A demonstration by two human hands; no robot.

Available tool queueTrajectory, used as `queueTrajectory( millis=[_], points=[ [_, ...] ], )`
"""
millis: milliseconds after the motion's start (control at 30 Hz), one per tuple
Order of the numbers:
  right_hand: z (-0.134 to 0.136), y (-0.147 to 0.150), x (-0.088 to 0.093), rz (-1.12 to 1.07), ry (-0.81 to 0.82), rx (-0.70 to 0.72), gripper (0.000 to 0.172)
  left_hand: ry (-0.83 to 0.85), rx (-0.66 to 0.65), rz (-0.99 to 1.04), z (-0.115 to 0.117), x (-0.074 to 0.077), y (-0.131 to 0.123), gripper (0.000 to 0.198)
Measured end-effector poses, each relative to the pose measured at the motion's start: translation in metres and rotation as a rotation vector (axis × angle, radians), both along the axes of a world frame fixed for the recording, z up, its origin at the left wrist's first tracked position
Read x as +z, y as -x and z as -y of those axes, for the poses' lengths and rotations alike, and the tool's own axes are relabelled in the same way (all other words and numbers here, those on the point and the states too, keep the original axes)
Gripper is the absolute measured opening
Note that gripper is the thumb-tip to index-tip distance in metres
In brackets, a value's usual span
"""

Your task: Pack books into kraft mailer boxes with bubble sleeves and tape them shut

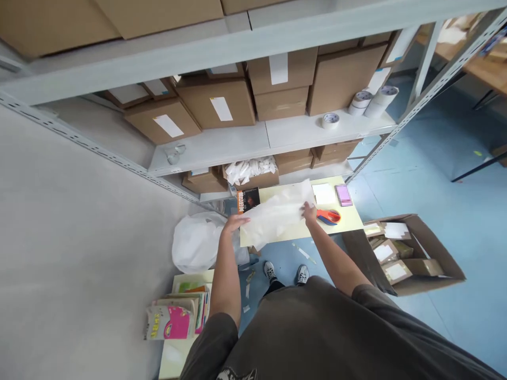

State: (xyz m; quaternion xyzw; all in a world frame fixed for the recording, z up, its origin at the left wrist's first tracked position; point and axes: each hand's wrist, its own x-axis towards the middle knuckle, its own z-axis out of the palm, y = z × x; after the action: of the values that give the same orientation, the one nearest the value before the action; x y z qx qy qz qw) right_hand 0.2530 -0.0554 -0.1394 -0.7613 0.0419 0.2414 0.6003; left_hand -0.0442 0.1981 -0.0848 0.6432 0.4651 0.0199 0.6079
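A translucent white wrapping sheet [277, 214], wrinkled and soft, stretches between my two hands above the pale yellow table [352, 224]. My left hand [234, 222] holds its left edge, next to a black box with orange lettering [249, 199] that the sheet partly covers. At the sheet's right end, my right hand [309, 212] grips the edge with bent fingers. Right of that hand lie scissors with orange and blue handles [329, 217]. Behind the scissors are a stack of white paper [324, 193] and a pink-purple item [344, 195], blurred by pixelation.
Shelving [222, 148] with cardboard boxes and tape rolls [330, 121] stands beyond the table. An open carton [431, 248] of small parcels sits on the floor at right. A white plastic bag [198, 240] and a side table with bright packages [178, 319] are at left.
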Motion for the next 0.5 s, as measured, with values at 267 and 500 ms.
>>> queueTrajectory(
  millis=[267,500],
  points=[
    [0.046,0.062,-0.064,-0.222,0.276,0.126,0.045,-0.318,0.061,-0.233,-0.012,-0.081,-0.014,0.03],
    [0.032,0.092,-0.09,-0.211,0.429,0.111,0.043,-0.658,-0.233,-0.24,0.016,-0.117,-0.028,0.042]
  ],
)
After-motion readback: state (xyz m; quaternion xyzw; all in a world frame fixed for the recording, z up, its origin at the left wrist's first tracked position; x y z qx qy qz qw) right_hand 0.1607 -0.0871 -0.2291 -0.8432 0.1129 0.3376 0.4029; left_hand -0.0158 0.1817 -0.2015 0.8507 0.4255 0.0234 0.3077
